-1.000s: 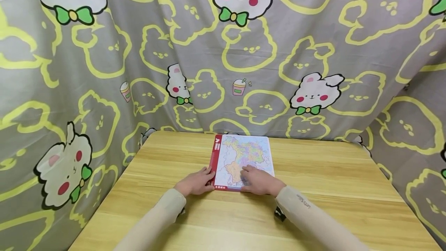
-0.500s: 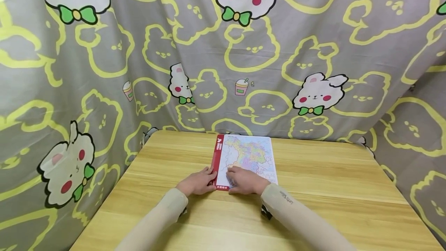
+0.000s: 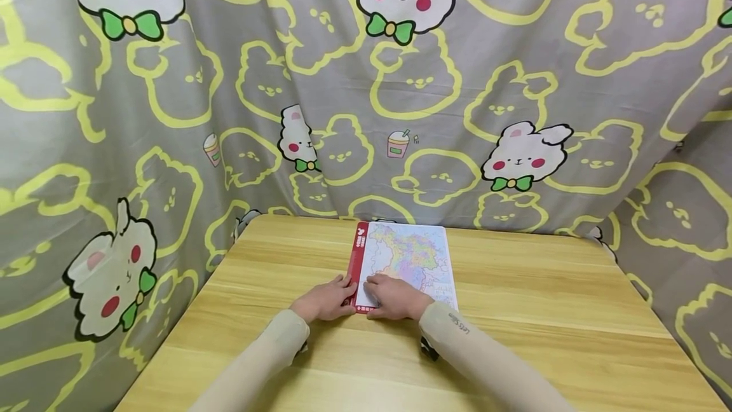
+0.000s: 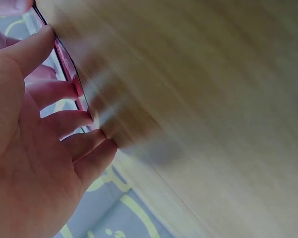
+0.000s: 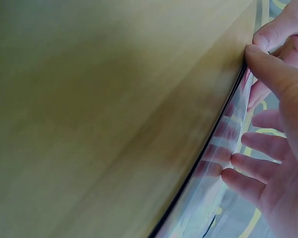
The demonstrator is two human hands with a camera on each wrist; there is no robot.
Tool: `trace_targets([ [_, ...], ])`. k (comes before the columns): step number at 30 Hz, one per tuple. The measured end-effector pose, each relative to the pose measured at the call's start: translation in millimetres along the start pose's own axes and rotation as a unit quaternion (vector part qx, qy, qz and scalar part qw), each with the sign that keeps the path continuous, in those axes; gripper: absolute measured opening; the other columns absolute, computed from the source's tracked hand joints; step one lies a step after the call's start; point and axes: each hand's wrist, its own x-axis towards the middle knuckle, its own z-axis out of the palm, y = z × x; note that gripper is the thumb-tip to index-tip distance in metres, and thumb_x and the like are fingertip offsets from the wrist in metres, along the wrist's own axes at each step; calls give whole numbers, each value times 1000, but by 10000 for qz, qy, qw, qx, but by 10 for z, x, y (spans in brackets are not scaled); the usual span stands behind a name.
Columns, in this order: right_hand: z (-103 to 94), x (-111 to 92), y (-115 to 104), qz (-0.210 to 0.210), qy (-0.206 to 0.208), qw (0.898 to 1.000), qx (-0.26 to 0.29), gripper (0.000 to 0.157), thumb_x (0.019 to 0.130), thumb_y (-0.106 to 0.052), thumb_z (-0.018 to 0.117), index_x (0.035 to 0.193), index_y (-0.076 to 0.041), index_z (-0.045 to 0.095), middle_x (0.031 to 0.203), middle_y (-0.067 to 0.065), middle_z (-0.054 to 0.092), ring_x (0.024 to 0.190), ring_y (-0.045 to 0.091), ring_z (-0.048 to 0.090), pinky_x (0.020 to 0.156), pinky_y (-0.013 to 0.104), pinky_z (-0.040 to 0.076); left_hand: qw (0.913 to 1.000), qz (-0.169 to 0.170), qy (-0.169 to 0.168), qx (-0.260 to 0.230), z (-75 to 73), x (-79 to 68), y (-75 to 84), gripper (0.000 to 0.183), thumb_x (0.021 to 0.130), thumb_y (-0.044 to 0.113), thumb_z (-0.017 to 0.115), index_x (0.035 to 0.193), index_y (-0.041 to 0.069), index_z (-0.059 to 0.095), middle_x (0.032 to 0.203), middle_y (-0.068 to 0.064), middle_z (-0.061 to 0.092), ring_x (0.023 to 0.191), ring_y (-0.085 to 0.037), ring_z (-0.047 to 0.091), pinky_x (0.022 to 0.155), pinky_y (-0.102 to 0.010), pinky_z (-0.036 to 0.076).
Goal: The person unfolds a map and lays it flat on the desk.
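Head view: the map board point(image 3: 414, 256) lies flat at the worktop's point(image 3: 526, 310) 12 o'clock, apparently already laid down; the left hand point(image 3: 325, 298) touches its 8 o'clock edge, the right hand point(image 3: 396, 297) its face at 7 o'clock. Left wrist view: fingers point(image 4: 67, 121) relaxed, gripping nothing. Right wrist view: fingers point(image 5: 251, 166) extended, ungripped, tips touching the board; releasing contact appears outstanding.

Map point(image 3: 413, 252) under right hand point(image 3: 394, 297); left hand point(image 3: 325, 299) at map's left edge; table point(image 3: 543, 291) beneath map; curtain point(image 3: 434, 97) beyond 2 hands.

Head view high, forward-down; wrist views low, close; tabletop point(image 3: 532, 310) shared.
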Motion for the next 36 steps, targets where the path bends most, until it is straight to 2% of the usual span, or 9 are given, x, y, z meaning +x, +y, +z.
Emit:
trace_targets([
  [12, 45, -10, 15, -98, 27, 9997, -210, 57, 92, -46, 58, 130, -4, 53, 133, 12, 53, 123, 24, 49, 101, 34, 39, 10000, 54, 50, -20, 10, -9, -4, 62, 94, 41, 55, 142, 3, 41, 148, -20, 32, 136, -38, 29, 104, -46, 34],
  [22, 28, -60, 46, -483, 472, 9967, -450, 42, 95, -42, 53, 120, -9, 57, 126, 9, 57, 114, 21, 56, 95, 33, 44, 10000, 19, 26, -41, -18, -17, 0, 63, 95, 43, 53, 143, 4, 40, 149, -19, 32, 136, -37, 29, 103, -47, 35],
  [28, -71, -136, 37, -615, 619, 9944, -593, 44, 97, -35, 53, 131, -6, 55, 129, 9, 56, 116, 21, 55, 96, 34, 44, 10000, -54, -4, -78, -27, -9, 2, 64, 94, 43, 54, 143, 4, 41, 149, -19, 32, 136, -37, 28, 104, -48, 33],
  [36, -213, -246, -13, -669, 704, 9915, -867, 41, 96, -25, 55, 135, -11, 53, 131, 6, 56, 116, 19, 56, 92, 33, 47, 9999, -146, -14, -89, 11, 23, 16, 62, 94, 43, 53, 142, 5, 42, 149, -19, 32, 136, -36, 29, 104, -47, 33],
])
